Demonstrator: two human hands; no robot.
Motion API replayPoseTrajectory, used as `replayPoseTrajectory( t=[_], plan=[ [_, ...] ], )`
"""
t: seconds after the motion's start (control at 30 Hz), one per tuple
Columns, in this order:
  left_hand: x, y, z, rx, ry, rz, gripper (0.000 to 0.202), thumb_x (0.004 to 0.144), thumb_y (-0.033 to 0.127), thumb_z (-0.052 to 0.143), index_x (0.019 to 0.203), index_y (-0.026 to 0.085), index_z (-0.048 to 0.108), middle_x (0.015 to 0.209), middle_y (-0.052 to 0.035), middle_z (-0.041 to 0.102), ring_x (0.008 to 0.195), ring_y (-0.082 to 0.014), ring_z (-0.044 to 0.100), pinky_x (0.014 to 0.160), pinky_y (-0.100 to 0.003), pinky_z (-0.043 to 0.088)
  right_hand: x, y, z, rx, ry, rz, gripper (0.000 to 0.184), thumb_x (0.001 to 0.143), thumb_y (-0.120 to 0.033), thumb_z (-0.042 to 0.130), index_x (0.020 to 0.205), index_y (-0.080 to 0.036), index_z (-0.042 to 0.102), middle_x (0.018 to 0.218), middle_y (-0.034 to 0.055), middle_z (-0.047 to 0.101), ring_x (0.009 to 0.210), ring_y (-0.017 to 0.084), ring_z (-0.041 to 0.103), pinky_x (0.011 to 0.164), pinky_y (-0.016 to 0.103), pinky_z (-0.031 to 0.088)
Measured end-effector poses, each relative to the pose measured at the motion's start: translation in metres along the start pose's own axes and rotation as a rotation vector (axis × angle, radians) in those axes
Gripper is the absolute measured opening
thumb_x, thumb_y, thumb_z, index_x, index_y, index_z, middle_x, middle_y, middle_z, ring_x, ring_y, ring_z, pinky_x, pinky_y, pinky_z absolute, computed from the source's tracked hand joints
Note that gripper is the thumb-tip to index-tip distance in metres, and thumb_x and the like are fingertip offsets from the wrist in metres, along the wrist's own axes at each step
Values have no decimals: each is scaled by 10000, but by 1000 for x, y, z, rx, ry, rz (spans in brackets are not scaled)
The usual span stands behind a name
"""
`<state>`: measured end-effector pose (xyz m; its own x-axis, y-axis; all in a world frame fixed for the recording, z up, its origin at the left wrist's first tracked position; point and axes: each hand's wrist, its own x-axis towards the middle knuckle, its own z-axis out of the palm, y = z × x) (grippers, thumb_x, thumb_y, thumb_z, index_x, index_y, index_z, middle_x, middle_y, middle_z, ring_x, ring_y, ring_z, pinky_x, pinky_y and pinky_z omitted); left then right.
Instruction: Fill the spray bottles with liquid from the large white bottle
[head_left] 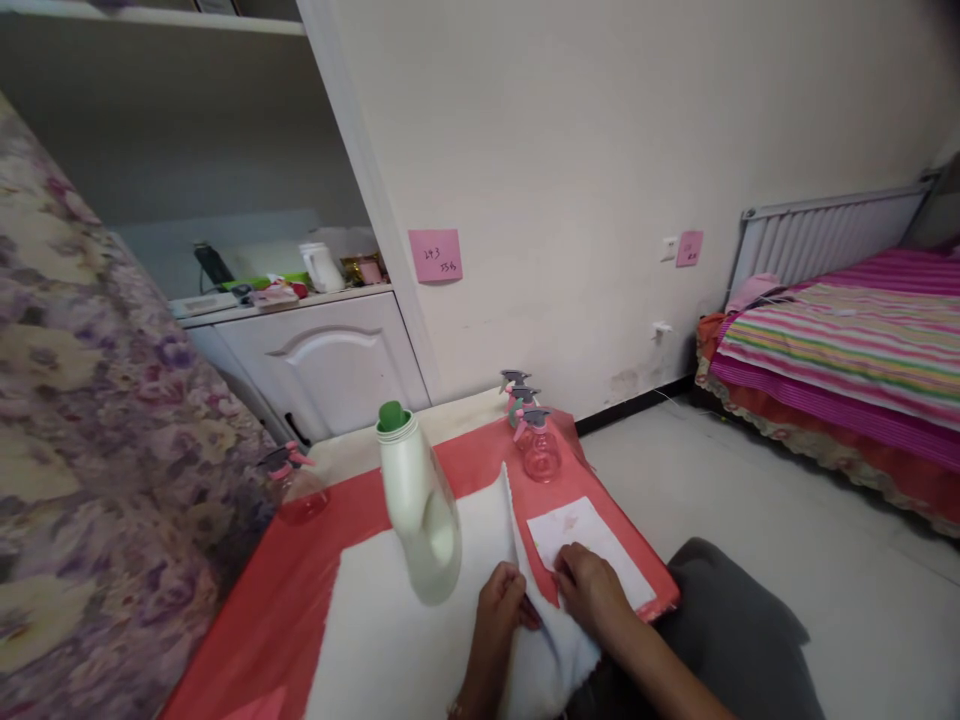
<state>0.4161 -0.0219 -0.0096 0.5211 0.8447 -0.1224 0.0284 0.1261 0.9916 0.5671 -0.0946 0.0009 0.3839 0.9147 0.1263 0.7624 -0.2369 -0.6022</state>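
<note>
Two pink notes on the wall: the nearer note (pixel 435 255) reads "243" over an illegible line; the farther note (pixel 689 247) is unreadable. White towel (pixel 375 640) lies on the red tabletop (pixel 300 560). Left hand (pixel 499 600) and right hand (pixel 592 590) are both closed, pinching the towel's raised fold between them. The rest of the towel spreads toward 8 o'clock. White bottle (pixel 420 510) is at 10 o'clock of the left hand.

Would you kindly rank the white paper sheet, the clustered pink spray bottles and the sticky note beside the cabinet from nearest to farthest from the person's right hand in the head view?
1. White paper sheet, right at the right hand.
2. Clustered pink spray bottles, at the table's far edge.
3. Sticky note, up on the wall beside the cabinet.
</note>
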Motion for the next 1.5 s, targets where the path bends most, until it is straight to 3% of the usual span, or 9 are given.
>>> replayPoseTrajectory(
  t=[0.2,0.33,0.43,0.5,0.63,0.77,0.9,1.2,1.5],
  plan=[
    [2,6,8,137,-11,24,362,783,574,535,705,224,486,456,40,552,396,-131,519,422,-238,399,-18,5,-5,102,-64,-80,272,835,-124,468,925,-249,692,956,30,688,865,169,671,755,239,461],
    [1,13,13,305,-25,106,286,827,458,502,854,189,595,743,-51,694,540,-170,630,445,-273,465,-39,12,-13,172,-71,-45,299,943,-252,354,1018,-251,644,938,34,736,892,194,696,777,277,483],
    [-3,13,14,461,-11,238,264,857,358,488,974,183,646,933,-98,717,849,-229,688,756,-395,564,-52,19,-16,253,-72,51,330,954,-403,365,1152,-246,577,873,26,744,815,207,706,735,293,492],
    [-5,8,14,560,-8,333,270,838,310,526,1026,178,668,1092,-134,704,1084,-268,634,1000,-486,469,-56,23,-15,272,-84,95,351,891,-413,486,1190,-247,563,828,6,728,755,201,694,712,286,491],
    [-6,-13,15,727,-31,446,407,802,263,591,1193,164,644,1390,-182,572,1337,-338,464,1120,-589,329,-63,27,-8,185,-115,114,460,786,-287,585,1245,-265,549,791,-17,711,743,197,687,702,282,488],
    [-5,-28,15,1140,-68,611,443,890,250,517,1318,149,568,1448,-173,525,1363,-328,443,1100,-553,384,-73,34,-5,91,-80,115,434,821,-259,526,1254,-269,544,782,-2,728,735,220,703,698,314,497],
    [-4,-27,18,1362,-29,687,481,935,313,472,1379,132,504,1470,-167,499,1370,-300,440,1088,-487,419,-78,45,-3,163,0,69,304,910,-401,449,1130,-238,581,730,13,701,669,206,690,660,291,514],
    [35,-27,36,1478,73,688,646,935,485,417,1451,96,406,1515,-180,419,1409,-302,377,1115,-506,367,-70,51,15,209,102,-89,262,929,-409,463,969,-207,625,648,5,695,583,175,681,604,239,524],
    [36,-24,32,1477,55,699,611,964,499,352,1432,116,439,1488,-146,461,1374,-276,436,1102,-478,393,-77,49,30,146,71,-114,157,861,-294,509,928,-223,632,671,-4,682,584,161,656,592,228,506]
  ],
)
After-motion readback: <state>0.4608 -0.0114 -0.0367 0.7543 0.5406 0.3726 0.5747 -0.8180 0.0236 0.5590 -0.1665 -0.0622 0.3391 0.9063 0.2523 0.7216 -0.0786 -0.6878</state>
